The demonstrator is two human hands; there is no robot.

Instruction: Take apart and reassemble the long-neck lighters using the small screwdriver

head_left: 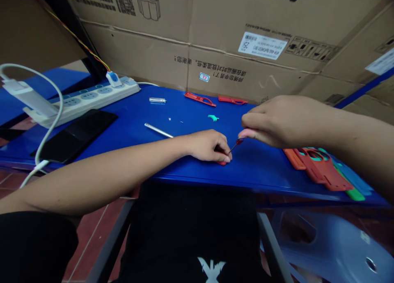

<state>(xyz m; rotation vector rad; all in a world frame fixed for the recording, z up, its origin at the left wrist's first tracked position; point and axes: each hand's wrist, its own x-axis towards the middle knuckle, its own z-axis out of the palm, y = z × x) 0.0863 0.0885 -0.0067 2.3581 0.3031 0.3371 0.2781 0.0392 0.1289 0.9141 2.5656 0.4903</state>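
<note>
"Cardboard box standing along the back edge of the tabletop. Where's the room?"

"Blue surface shows from the left hand rightward to the stacked plastic parts, which sit at the front edge toward the right corner. Another stretch between the phone, near the left end, and a metal strip. Two long red parts lie by the back edge."

"Working piece?"

"Red piece, just inside the front edge, about mid-length. Mostly hidden beneath the left fingers, one end showing."

"Fingers?"

"Left ones curled, clamped on the red piece. Right hand: thumb and fingers pinched together on a screwdriver, shaft slanting down to the left fingertips. Whether its tip touches the red piece, can't tell."
</note>
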